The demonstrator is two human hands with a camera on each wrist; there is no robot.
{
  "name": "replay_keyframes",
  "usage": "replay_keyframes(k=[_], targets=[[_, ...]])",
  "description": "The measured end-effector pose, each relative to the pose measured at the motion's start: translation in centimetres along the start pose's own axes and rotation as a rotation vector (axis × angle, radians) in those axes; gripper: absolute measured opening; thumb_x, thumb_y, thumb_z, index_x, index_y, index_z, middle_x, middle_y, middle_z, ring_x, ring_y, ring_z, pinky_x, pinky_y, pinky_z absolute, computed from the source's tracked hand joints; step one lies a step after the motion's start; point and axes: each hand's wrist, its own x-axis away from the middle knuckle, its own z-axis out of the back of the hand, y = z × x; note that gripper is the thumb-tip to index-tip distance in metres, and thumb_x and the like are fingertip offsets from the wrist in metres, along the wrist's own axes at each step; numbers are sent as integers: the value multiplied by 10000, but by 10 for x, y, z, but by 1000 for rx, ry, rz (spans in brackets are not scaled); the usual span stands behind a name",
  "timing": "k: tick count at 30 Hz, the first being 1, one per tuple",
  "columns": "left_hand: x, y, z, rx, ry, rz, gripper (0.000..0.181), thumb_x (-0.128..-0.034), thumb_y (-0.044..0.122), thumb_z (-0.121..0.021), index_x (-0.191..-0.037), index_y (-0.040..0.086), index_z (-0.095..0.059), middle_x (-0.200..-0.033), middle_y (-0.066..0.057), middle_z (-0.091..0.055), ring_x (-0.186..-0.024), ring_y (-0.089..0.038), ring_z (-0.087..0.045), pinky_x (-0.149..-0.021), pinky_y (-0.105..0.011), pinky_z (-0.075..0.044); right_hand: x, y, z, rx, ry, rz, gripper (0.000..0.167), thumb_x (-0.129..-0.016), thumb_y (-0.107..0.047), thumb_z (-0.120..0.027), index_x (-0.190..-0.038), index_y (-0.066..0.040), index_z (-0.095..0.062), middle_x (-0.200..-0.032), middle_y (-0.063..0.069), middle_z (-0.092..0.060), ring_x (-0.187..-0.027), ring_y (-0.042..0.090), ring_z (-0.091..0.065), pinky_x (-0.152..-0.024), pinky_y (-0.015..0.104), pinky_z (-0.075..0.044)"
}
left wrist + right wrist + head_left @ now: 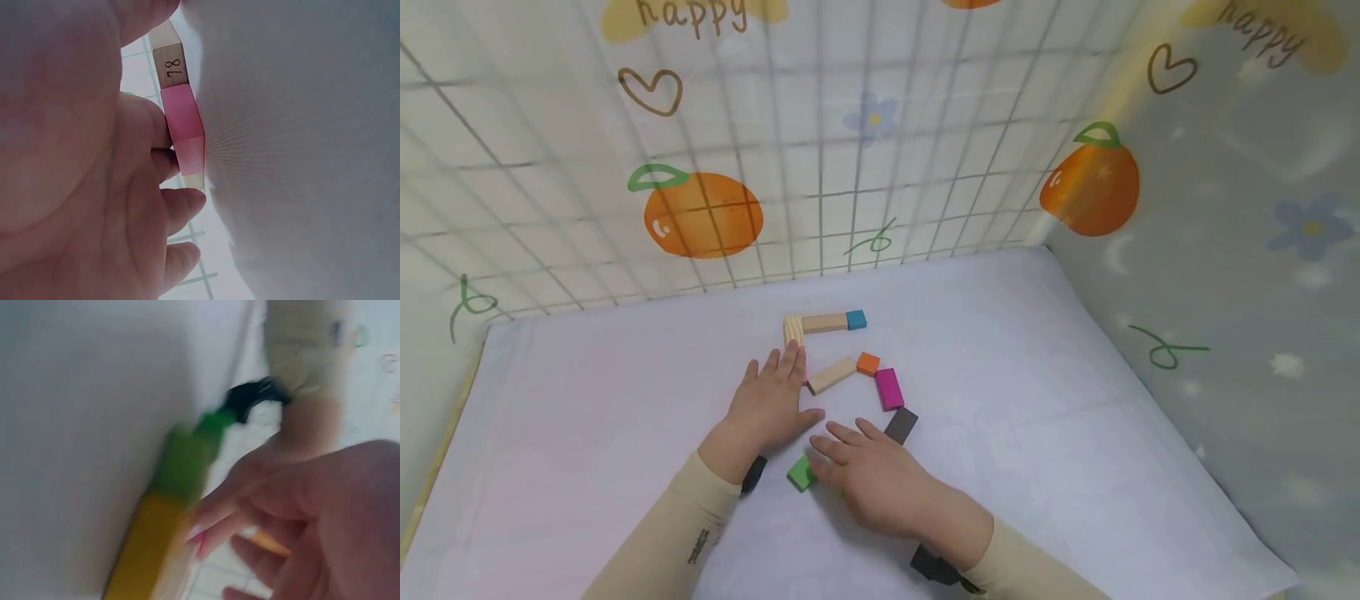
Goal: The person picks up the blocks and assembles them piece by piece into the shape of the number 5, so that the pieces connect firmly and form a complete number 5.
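Small wooden blocks form a bent chain on a white cloth. My left hand (pixel 763 410) is at the chain's left side, fingers extended, with fingertips touching a pink block (pixel 183 115). Beside the pink one in the left wrist view is a plain wood block (pixel 172 67) with a printed number. My right hand (pixel 883 482) is over the near end, fingers loosely extended beside a green block (pixel 801 473). A yellow block (pixel 142 547) adjoins green in the blurred right wrist view; the head view hides it. A dark block (pixel 901 425) is partly behind my right hand.
Farther along lie a magenta block (pixel 890 389), an orange block (pixel 868 364) and a plain block (pixel 832 376). A striped wood block (pixel 793 330), another plain block (pixel 825 322) and a blue block (pixel 856 319) are at the back. Printed curtains (pixel 820 192) stand behind the cloth (pixel 1022 400).
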Motion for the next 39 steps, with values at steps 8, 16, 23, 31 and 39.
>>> replay_keyframes(k=[8, 16, 23, 31, 39], targets=[[-2, -4, -2, -6, 2, -13, 1036, -921, 662, -578, -1616, 37, -132, -1704, -135, -92, -1551, -376, -199, -1230, -610, -183, -11, 17, -9, -5, -50, 98, 472, -980, -199, -621, -1423, -357, -581, -1622, -55, -382, -1523, 254, -322, -1168, 563, -359], [-3, -5, -1, 0, 8, -4, 1050, -914, 664, -584, -1618, 42, -116, -1707, -130, -82, -1551, -372, -200, -1232, -605, -185, -9, 15, -10, -9, -19, 10, 555, -879, -237, -771, -1407, -295, -610, -1463, -69, -586, -1404, 207, -504, -1177, 517, -366], [0, -3, 0, -1, 10, -19, 1049, -912, 658, -592, -1615, 31, -130, -1703, -137, -104, -1546, -380, -215, -1226, -610, -197, -10, 16, -12, 10, 11, 56, 529, -861, -251, -786, -1370, -290, -647, -1512, -107, -528, -1422, 172, -484, -1168, 515, -379], [1, -2, -1, -10, 8, -16, 1049, -913, 665, -586, -1613, 25, -138, -1701, -143, -108, -1543, -379, -226, -1224, -607, -207, -14, 17, -12, -19, 64, 82, 408, -843, -216, -798, -1241, -274, -729, -1289, -100, -696, -1159, 137, -632, -1091, 409, -461], [1, -3, 0, -14, 11, -20, 1049, -914, 674, -577, -1614, 29, -136, -1702, -140, -105, -1542, -381, -227, -1224, -609, -204, -10, 22, -5, -46, 52, 58, 330, -882, -180, -763, -1206, -241, -755, -1248, -44, -694, -1213, 145, -603, -1115, 352, -441]])
